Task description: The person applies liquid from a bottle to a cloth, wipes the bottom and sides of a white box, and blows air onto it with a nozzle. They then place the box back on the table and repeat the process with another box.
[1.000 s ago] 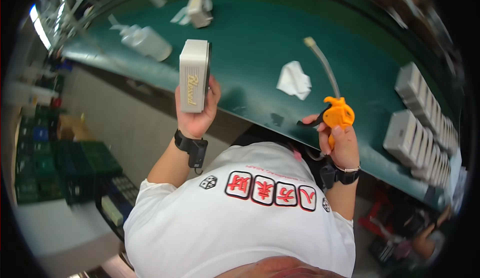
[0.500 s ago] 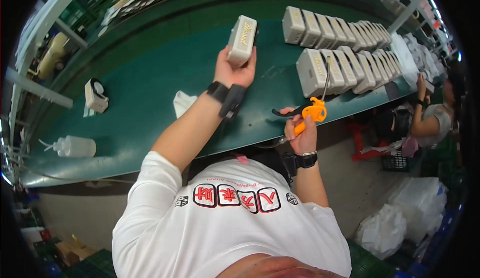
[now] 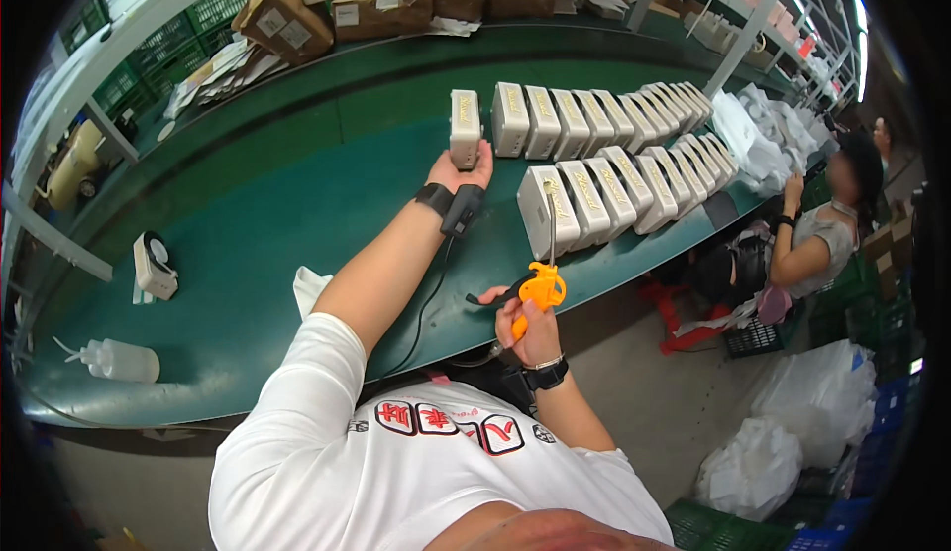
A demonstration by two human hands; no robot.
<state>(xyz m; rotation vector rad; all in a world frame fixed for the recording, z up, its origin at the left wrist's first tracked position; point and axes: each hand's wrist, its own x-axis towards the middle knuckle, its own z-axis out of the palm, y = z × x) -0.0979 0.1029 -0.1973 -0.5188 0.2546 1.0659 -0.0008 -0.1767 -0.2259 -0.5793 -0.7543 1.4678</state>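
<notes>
My left hand point(image 3: 462, 170) is closed round the lower end of a cream-white box-shaped unit point(image 3: 465, 120) with gold lettering on its narrow side. The unit is upright, beside the left end of the back row of similar white units point(image 3: 509, 120). Whether its base touches the table is hidden by my hand. In my right hand point(image 3: 535, 335), near the front edge, is an orange air blow gun point(image 3: 543, 287) with a black lever. Its thin metal nozzle points away from me, its tip in front of the first unit of the front row point(image 3: 547, 212).
At the left of the green table point(image 3: 248, 244) are a white unit with a round dark part point(image 3: 156, 266) and a squeeze bottle point(image 3: 121, 361). A white cloth point(image 3: 310, 289) lies by my left arm. Cardboard boxes point(image 3: 382, 14) stand behind. A person point(image 3: 807, 244) sits at the right.
My left hand has carried the white unit to the back row's left end and set it more upright. The blow gun stays in my right hand. The whole view has shifted.
</notes>
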